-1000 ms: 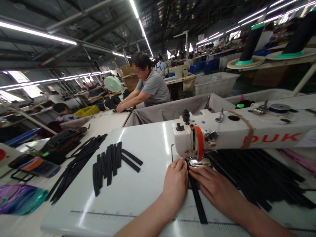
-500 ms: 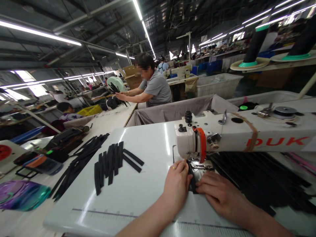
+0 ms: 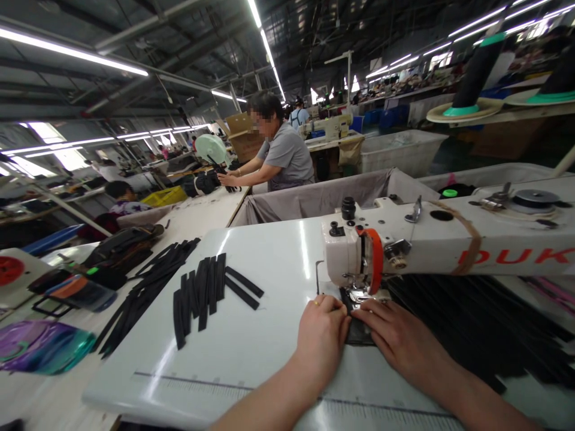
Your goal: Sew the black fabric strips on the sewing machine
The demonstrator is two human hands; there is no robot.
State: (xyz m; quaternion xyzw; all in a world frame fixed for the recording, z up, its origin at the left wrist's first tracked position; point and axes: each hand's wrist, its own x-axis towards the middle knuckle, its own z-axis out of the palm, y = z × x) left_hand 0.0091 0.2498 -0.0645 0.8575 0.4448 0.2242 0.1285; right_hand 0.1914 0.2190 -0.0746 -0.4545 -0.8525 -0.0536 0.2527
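A black fabric strip (image 3: 359, 333) lies under the presser foot of the white sewing machine (image 3: 413, 239). My left hand (image 3: 322, 335) is closed at the strip's left edge, with the fingers bent near the needle area. On the other side, my right hand (image 3: 395, 329) pinches and presses the same strip with its fingertips, just below the foot. The fingers partly hide the strip and the needle. Several short black strips (image 3: 202, 293) lie fanned out on the white table (image 3: 265, 353) to the left. More long black strips (image 3: 476, 323) are heaped right of the machine.
Thread cones (image 3: 478, 78) stand on a rack at upper right. Across the fabric-lined bin (image 3: 314, 194) sits a co-worker (image 3: 285, 149) handling dark pieces. At left lie a purple-teal pouch (image 3: 45, 347), a clear container (image 3: 83, 293) and another strip pile (image 3: 144, 293).
My right hand has moved up closer to the presser foot, and the dark material beneath my hands shows wider. The co-worker's hands have lowered the dark strips.
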